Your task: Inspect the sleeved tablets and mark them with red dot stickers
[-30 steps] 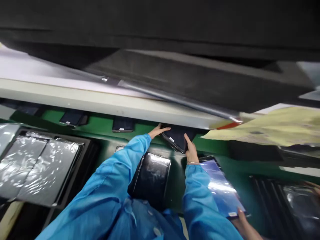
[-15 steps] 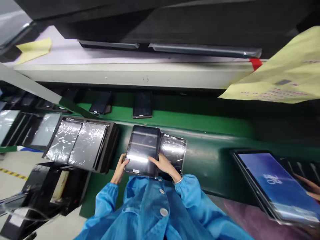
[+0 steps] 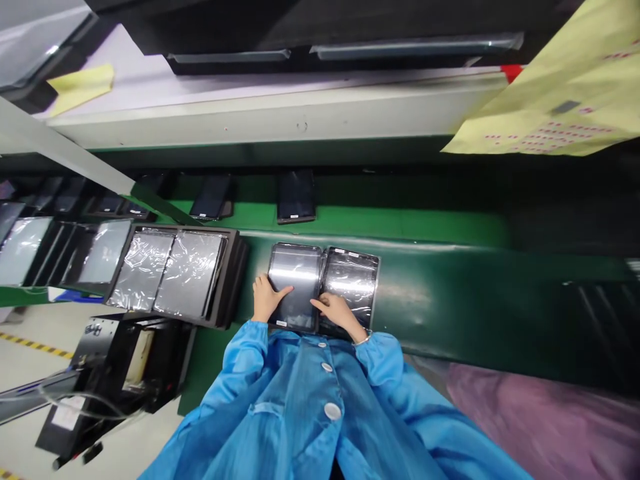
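Two dark tablets lie side by side on the green bench in front of me. The left tablet (image 3: 295, 280) has a bare glossy screen. My left hand (image 3: 266, 298) grips its left edge, thumb laid across the glass. My right hand (image 3: 334, 312) holds its lower right corner, fingers curled at the seam between the two. The right tablet (image 3: 353, 283) is covered in shiny film and lies flat, touching the left one. Both my arms are in blue sleeves.
A black tray (image 3: 170, 273) of film-wrapped screens stands to the left, with more trays beyond it. Several dark tablets (image 3: 297, 195) lie on the green belt behind. A white shelf edge (image 3: 280, 120) runs overhead; a yellow sheet (image 3: 560, 93) hangs at top right.
I have pulled a tablet from under the shelf back toward me and lowered it flat beside the film-covered one. My view has swung left, so the lit blue screen at right is gone.
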{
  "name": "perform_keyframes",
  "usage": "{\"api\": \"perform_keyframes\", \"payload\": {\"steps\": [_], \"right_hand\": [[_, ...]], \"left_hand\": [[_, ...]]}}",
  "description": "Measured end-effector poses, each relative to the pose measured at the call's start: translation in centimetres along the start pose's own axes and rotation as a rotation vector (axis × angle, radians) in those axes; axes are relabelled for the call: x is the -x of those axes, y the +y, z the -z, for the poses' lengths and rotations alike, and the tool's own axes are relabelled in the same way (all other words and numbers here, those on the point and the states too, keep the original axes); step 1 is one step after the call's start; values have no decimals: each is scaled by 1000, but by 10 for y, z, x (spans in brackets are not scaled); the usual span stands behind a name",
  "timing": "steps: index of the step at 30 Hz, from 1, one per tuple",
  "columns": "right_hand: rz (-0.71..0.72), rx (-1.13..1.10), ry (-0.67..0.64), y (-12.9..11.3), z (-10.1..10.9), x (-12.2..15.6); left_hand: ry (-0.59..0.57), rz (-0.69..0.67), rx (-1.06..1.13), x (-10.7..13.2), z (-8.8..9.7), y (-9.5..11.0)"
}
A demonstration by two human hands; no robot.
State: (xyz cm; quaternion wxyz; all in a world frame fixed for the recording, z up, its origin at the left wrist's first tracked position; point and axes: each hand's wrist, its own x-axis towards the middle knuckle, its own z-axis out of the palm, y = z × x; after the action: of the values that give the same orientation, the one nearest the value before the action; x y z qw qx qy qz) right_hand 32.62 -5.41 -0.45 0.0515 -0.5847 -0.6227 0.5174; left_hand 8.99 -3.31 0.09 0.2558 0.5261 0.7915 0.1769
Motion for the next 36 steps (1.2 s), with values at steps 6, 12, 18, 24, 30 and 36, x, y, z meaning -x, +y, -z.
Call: {"api": "perform_keyframes", "payload": {"steps": [6, 12, 18, 24, 30, 36], "right_hand": [[12, -79, 110, 3, -24, -1], [19, -176, 161, 12, -32, -3], [-22, -312, 192, 12, -40, -1], [-7, -477, 201, 3, -40, -8], [22, -466, 262, 1, -45, -4], [64, -496, 235, 4, -48, -2]], "left_hand": [[-18, -3, -30, -7, 8, -8], [-75, -41, 64, -9, 9, -16], [-156, -32, 147, -11, 14, -29], [-151, 29, 179, 7, 4, -31], [-164, -22, 311, 21, 5, -30], [-106, 57, 441, 27, 3, -30]]}}
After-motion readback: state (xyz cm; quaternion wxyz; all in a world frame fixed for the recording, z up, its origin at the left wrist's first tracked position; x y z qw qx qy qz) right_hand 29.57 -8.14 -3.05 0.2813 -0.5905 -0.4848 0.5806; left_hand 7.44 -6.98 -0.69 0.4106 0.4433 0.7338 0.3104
